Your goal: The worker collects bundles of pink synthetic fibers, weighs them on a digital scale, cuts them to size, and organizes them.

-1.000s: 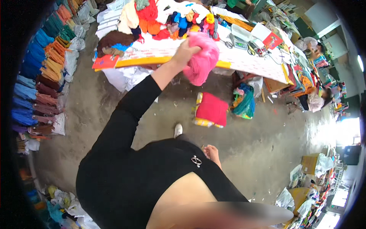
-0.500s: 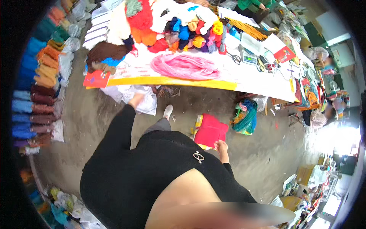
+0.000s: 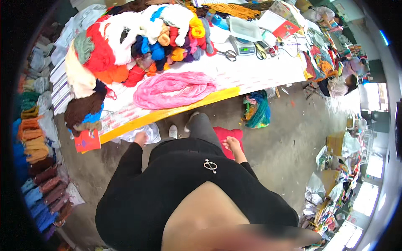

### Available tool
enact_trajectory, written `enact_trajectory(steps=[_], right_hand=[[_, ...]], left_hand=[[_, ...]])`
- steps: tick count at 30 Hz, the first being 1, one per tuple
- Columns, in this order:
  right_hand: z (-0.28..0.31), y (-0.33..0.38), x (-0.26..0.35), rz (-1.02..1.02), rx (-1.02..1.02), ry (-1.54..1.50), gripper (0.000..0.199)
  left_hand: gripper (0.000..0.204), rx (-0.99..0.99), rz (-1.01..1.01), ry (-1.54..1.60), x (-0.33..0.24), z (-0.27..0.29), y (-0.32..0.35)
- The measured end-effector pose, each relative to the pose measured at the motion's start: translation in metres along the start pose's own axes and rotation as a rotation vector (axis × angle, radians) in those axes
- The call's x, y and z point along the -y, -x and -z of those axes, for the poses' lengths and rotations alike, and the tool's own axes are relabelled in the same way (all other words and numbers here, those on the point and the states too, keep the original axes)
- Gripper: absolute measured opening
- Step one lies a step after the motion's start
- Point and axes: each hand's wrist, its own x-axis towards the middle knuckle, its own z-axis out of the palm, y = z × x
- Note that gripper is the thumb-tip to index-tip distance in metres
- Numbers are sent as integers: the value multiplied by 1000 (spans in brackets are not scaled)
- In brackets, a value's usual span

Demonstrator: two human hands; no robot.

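My left hand point(image 3: 141, 138) hangs by the table's front edge, above a white plastic bag point(image 3: 151, 133) on the floor. Its fingers are too blurred to make out. My right hand point(image 3: 233, 144) hangs loosely with nothing in it, fingers a little curled and apart. Below it, partly covered by hand and leg, is a red cushion point(image 3: 234, 134). In front of me on the white-topped table point(image 3: 259, 71) lies a loose pink skein of yarn point(image 3: 173, 90). Behind the skein are heaped yarn hanks in red, white, blue and yellow point(image 3: 197, 28).
Large scissors point(image 3: 229, 55), a digital scale point(image 3: 245, 49) with a clear tray point(image 3: 245, 29), and a red booklet point(image 3: 286, 29) lie at the table's right. Brown yarn point(image 3: 83, 111) sits at its left corner. A bag of green yarn point(image 3: 258, 109) stands on the floor. Stacked yarn point(image 3: 37, 150) lines the left.
My body has come closer to the table, and the view has turned. My right hand has come off the red cushion's edge; my left hand has drawn nearer my body.
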Motion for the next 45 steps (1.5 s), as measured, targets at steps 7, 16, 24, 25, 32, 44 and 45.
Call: enact_trajectory(steps=[7, 16, 24, 25, 32, 44, 45], right_hand=[[110, -124, 129, 100, -38, -86, 14], [226, -329, 431, 280, -9, -387, 20], [278, -468, 607, 319, 21, -422, 23], [283, -483, 618, 313, 44, -443, 23], [302, -540, 648, 165, 75, -560, 21], [278, -522, 681, 352, 253, -287, 38], [283, -525, 680, 348, 251, -265, 37]], left_hand=[[15, -79, 408, 835, -242, -18, -232], [21, 135, 374, 598, -443, -191, -390], [23, 314, 32, 252, -629, -316, -535], [24, 281, -51, 191, -646, -324, -552], [21, 330, -296, -161, -748, -364, -659], [42, 345, -330, -420, -779, -462, -826], [41, 341, -363, -360, -777, -468, -835]])
